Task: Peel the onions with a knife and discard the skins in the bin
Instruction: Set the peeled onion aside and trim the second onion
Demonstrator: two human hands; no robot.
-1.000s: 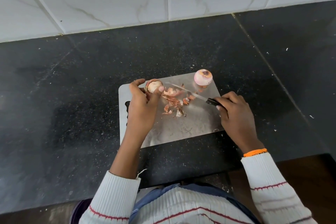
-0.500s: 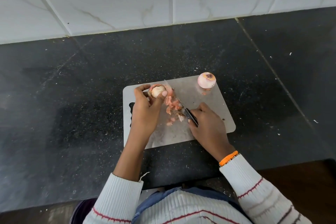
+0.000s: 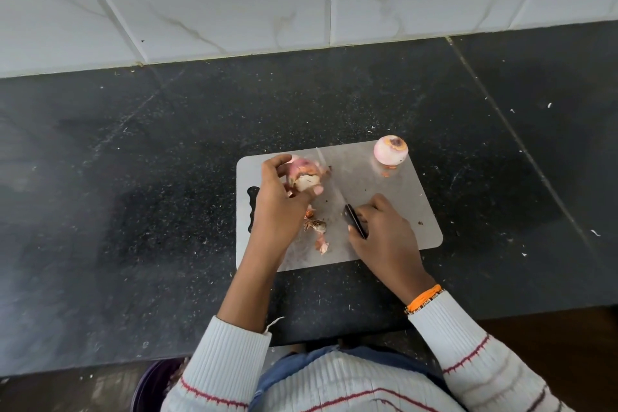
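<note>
On the cutting board [image 3: 394, 197], the left hand [image 3: 277, 207] grips a half-skinned onion [image 3: 306, 174] at the far left; the right hand [image 3: 381, 234] grasps the knife [image 3: 355, 225]. Best lift loose skin shallowly. Skin scraps [image 3: 317, 227] lie near.

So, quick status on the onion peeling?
Left hand grips half-peeled onion. Right hand holds knife. Skins on board, unbinned.

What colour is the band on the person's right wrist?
Orange: the wristband sits just above the white striped sleeve, clearest in the head view.
</note>
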